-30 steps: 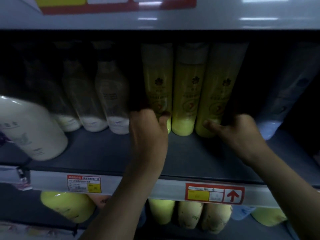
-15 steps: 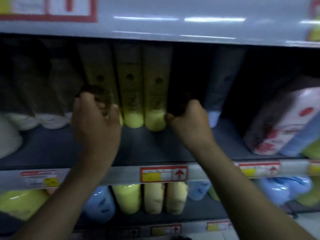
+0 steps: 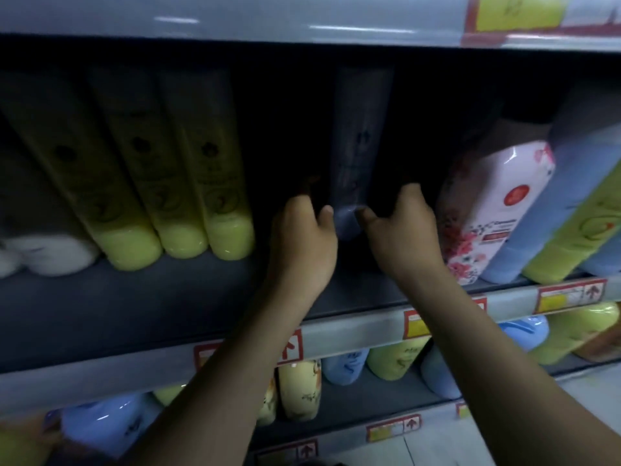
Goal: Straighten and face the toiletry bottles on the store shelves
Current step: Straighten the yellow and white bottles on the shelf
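left hand (image 3: 302, 240) and right hand (image 3: 405, 230) seemingly grip dark bottles (image 3: 295, 153) flanking the grey-blue bottle (image 3: 361, 146).

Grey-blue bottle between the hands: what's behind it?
Only dark recess shows around the grey-blue bottle. The bottle itself, the left hand and the right hand cover anything behind.

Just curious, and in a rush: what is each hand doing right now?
Left hand: thumb on the grey bottle, fingers curled into the dark; grip cannot be told.
Right hand: likewise, thumb on the bottle's other side; cannot be told.
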Demonstrator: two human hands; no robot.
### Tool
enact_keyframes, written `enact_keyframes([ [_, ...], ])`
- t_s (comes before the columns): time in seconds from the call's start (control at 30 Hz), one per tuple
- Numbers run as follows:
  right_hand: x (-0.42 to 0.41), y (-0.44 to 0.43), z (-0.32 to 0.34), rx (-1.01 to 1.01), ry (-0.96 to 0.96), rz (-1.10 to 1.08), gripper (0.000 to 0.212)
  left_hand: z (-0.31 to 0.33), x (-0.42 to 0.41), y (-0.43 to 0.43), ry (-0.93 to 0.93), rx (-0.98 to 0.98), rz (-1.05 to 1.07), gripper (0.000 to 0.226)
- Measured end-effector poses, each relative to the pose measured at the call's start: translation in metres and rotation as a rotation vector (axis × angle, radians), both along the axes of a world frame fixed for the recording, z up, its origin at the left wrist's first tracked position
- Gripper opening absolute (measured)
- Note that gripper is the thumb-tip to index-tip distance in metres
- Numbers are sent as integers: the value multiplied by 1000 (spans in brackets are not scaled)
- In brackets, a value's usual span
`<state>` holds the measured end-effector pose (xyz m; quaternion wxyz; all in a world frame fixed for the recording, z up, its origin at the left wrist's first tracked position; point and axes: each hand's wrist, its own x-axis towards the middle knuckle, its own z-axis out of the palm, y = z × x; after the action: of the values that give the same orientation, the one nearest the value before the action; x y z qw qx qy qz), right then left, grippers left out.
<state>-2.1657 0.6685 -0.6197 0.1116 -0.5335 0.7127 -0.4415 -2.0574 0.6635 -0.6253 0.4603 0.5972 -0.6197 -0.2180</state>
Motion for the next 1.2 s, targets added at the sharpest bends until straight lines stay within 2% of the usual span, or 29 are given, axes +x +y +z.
enact_keyframes([
  [0.1,-3,-6,-7,0,2,81,28,-4,-6,-4,29,52,-62,45],
  [0.2,0,-7,-10,-62,-27,113,37,-5,-7,2,74,42,-50,38],
  [0.33,16,-3,-10,-110,-25,204,53,-1,3,19,-76,-3,17,25],
  [0.47,41,0,-14,-134,-19,270,50,4,19,34,-163,-52,112,23],
  [0.6,63,2,-17,-150,-62,313,49,8,30,47,-203,-53,135,34],
  [0.77,73,2,-18,-141,-49,304,65,5,62,47,-204,-69,17,51],
  [0.87,74,7,-17,-107,-44,303,63,2,77,51,-251,-83,-35,55],
  [1.0,76,32,-11,-193,-23,222,48,-2,88,51,-283,-158,-14,40],
  [1.2,49,73,5,-327,19,202,37,14,75,59,-121,-192,-65,25],
])
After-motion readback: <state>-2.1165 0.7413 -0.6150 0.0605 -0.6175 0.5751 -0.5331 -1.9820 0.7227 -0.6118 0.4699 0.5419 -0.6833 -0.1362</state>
